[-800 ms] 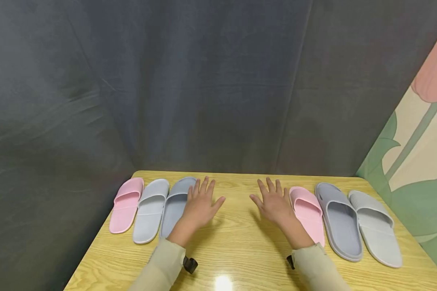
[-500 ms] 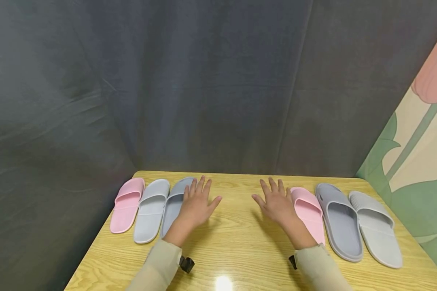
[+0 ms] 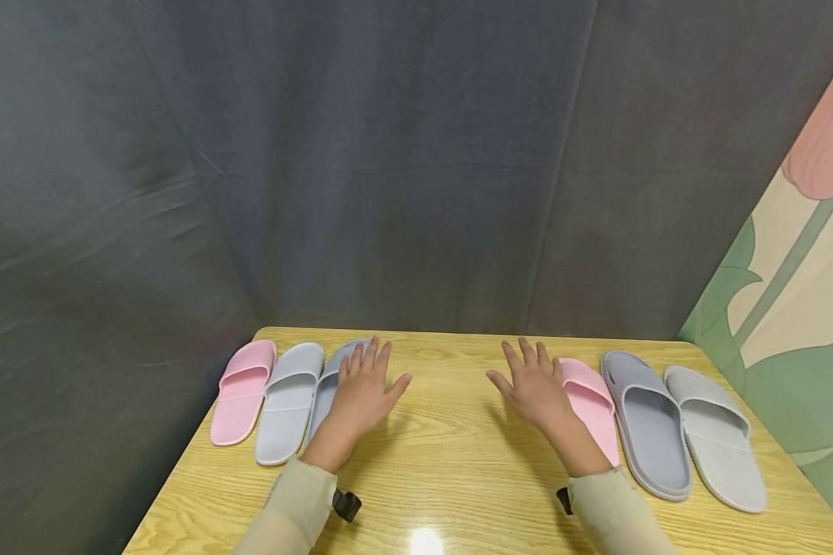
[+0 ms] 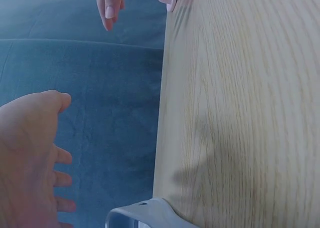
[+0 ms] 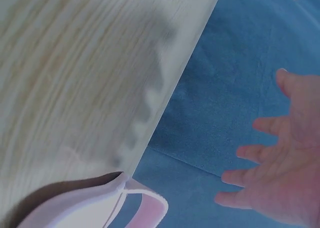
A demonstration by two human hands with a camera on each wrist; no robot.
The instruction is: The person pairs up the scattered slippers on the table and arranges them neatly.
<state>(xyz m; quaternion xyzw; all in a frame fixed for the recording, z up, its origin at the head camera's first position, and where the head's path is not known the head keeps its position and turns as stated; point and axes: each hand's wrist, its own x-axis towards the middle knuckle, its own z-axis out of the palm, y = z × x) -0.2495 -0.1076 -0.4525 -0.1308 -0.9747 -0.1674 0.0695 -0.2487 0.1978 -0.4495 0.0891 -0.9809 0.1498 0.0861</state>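
Observation:
My left hand (image 3: pixel 362 395) hovers with spread, straight fingers over the table, partly covering a blue-grey slipper (image 3: pixel 324 401). Left of that slipper lie a pale grey slipper (image 3: pixel 284 420) and a pink slipper (image 3: pixel 239 408). On the other side my right hand (image 3: pixel 536 391), fingers also spread, hangs in the air beside a second pink slipper (image 3: pixel 593 416) and hides some of its left edge. To its right come a larger grey-purple slipper (image 3: pixel 655 439) and a light grey ribbed slipper (image 3: pixel 725 455). Both wrist views show the palms holding nothing.
The slippers stand in two rows of three on a wood-grain table (image 3: pixel 430 462). A dark curtain (image 3: pixel 403 169) hangs behind and to the left. At the right is a wall (image 3: pixel 798 308) painted with a tulip.
My hands have drifted apart: the left moved leftward over the blue-grey slipper, the right slightly rightward toward the pink one. The slippers have stayed where they were.

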